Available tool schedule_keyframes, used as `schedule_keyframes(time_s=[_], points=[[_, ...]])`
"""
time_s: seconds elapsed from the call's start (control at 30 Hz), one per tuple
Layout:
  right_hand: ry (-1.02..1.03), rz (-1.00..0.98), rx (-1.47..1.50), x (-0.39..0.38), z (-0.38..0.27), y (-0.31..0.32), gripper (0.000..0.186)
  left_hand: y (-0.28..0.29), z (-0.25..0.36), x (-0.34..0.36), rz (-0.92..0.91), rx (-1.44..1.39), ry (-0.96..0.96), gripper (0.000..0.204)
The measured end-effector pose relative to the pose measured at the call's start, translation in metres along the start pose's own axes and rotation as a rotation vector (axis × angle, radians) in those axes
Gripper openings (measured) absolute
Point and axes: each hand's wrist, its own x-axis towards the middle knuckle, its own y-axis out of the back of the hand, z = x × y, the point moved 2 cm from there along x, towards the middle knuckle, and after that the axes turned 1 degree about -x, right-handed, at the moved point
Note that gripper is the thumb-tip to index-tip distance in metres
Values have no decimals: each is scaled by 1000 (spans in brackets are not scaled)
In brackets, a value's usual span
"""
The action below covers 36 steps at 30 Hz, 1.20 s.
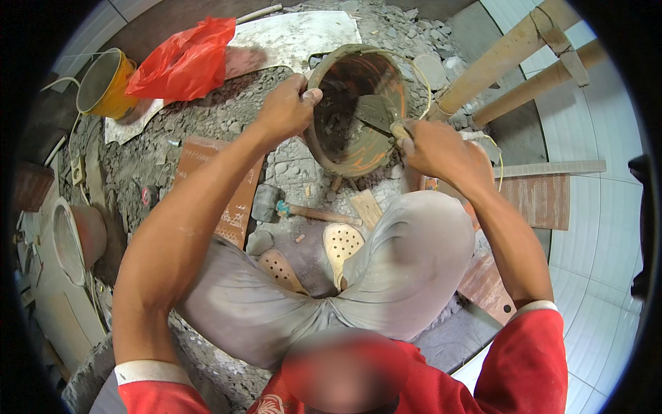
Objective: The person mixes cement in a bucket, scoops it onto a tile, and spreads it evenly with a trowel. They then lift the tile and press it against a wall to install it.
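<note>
A mortar-caked bucket (362,157) is tilted with its mouth toward me, orange streaks showing on its inner wall. My left hand (284,110) is closed on the left side of its rim, thumb over the edge. In my right hand (441,153) is the handle of a trowel (379,112), whose grey-smeared blade lies inside the bucket. Wet grey mortar (334,117) clings to the bucket's inside left. Below the bucket, a rubber mallet (265,203) with a wooden handle rests on the rubble by a small wood offcut (366,207).
Brown tiles (196,159) lie left of the mallet, more (536,200) at right beside a straight bar (558,168). Bamboo poles (503,62) lean at upper right. A red plastic bag (189,63), a yellow bucket (127,86) and another bucket (93,231) stand leftward. Rubble covers the floor.
</note>
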Motion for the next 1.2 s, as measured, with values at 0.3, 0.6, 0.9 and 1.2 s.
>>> schedule_keyframes(time_s=[0.3, 0.6, 0.9, 1.2], points=[[80, 61, -218, 29, -6, -6, 21, 2, -4, -2, -19, -82, -13, 32], [225, 299, -329, 24, -7, 3, 27, 1, 3, -3, -65, -155, 58, 31], [150, 138, -318, 42, -18, -36, 27, -1, 6, -4, -58, -3, 13, 33], [185, 151, -270, -6, 5, -17, 42, 19, -5, -4, -120, -259, 102, 34]])
